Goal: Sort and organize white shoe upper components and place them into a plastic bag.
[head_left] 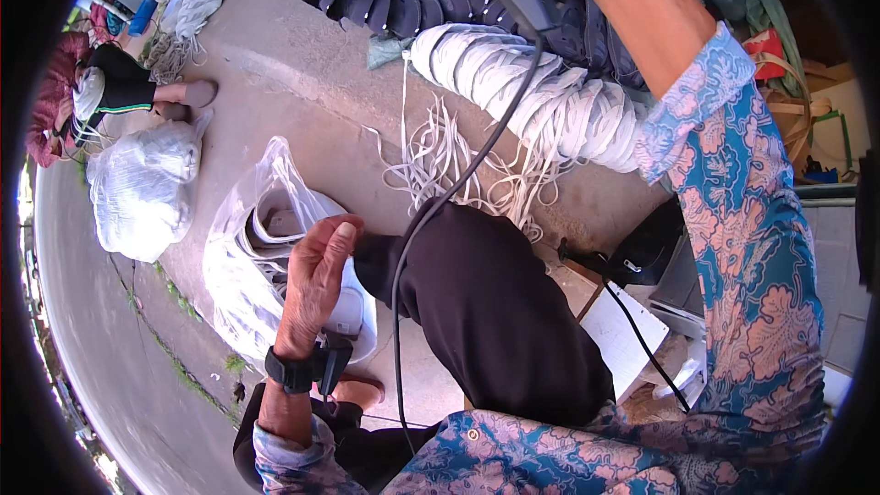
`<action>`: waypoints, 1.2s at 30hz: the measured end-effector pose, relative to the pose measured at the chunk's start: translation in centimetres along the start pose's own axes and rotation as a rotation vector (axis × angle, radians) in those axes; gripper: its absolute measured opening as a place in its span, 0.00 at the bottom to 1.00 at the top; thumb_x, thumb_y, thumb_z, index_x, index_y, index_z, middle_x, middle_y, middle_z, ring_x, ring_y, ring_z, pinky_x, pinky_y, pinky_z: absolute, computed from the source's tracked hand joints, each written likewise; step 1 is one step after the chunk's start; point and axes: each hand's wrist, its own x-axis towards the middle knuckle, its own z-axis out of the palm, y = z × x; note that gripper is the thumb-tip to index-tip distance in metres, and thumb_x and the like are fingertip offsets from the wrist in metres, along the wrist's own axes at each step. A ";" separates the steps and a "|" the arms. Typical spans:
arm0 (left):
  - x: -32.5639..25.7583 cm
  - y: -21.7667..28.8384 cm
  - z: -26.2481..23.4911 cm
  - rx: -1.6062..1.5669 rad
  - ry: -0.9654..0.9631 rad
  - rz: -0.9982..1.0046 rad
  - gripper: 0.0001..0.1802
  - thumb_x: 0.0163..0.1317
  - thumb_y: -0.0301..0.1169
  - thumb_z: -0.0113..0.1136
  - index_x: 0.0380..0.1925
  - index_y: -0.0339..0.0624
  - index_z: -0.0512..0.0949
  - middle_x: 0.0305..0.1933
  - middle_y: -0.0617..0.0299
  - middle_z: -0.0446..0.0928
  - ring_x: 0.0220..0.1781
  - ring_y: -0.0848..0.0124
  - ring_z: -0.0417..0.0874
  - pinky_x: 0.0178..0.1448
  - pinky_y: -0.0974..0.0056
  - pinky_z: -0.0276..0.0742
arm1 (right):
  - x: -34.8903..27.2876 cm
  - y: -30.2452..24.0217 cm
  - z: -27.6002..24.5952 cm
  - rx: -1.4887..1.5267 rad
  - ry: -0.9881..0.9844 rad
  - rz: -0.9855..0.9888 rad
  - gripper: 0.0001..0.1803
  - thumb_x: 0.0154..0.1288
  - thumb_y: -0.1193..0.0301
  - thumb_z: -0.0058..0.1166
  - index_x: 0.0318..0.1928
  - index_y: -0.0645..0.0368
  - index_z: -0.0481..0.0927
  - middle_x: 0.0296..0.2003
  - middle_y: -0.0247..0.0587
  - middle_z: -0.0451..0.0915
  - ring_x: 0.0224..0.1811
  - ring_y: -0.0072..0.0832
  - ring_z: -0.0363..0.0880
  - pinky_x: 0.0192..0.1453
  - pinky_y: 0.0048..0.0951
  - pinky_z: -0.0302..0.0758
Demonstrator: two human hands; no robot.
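Crossing the view, a dark cable [427,210] overlaps a white strap bundle [490,69]. Beneath the curled left hand [318,266], grasp unclear, a plastic bag [240,286] points lengthwise away from the body; the right hand is out of view.

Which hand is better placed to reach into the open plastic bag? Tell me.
Probably the left: the left hand appears close to the open plastic bag, holding nothing visible. The right forearm stretches toward the picture's top edge, away from the bag, with the right hand out of view.

Makeshift outdoor workspace: concrete ground [266,96], white bundle [513,78] with trailing straps [431,160], 2 stuffed plastic bags [147,188].
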 end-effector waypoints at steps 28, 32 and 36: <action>1.9 0.3 2.3 -0.228 -0.105 -0.135 0.11 0.69 0.30 0.52 0.44 0.32 0.77 0.37 0.64 0.80 0.37 0.80 0.77 0.45 0.73 0.73 | -42.4 6.4 -9.3 0.035 -1.677 0.594 0.11 0.57 0.64 0.52 0.29 0.58 0.78 0.25 0.43 0.78 0.25 0.39 0.74 0.31 0.40 0.73; 4.0 -1.0 2.7 -0.155 -0.119 -0.141 0.11 0.68 0.30 0.54 0.44 0.32 0.77 0.36 0.64 0.79 0.37 0.79 0.76 0.46 0.72 0.73 | -44.1 8.4 -12.2 0.056 -1.556 1.040 0.18 0.58 0.55 0.54 0.31 0.58 0.78 0.22 0.36 0.76 0.23 0.31 0.72 0.31 0.38 0.72; 6.9 -1.0 2.9 0.037 -0.095 -0.105 0.12 0.66 0.31 0.55 0.44 0.32 0.77 0.35 0.65 0.78 0.37 0.80 0.74 0.45 0.73 0.70 | -44.4 14.3 -16.0 -0.135 -0.180 1.364 0.24 0.53 0.53 0.62 0.42 0.59 0.76 0.34 0.36 0.78 0.34 0.28 0.74 0.41 0.31 0.72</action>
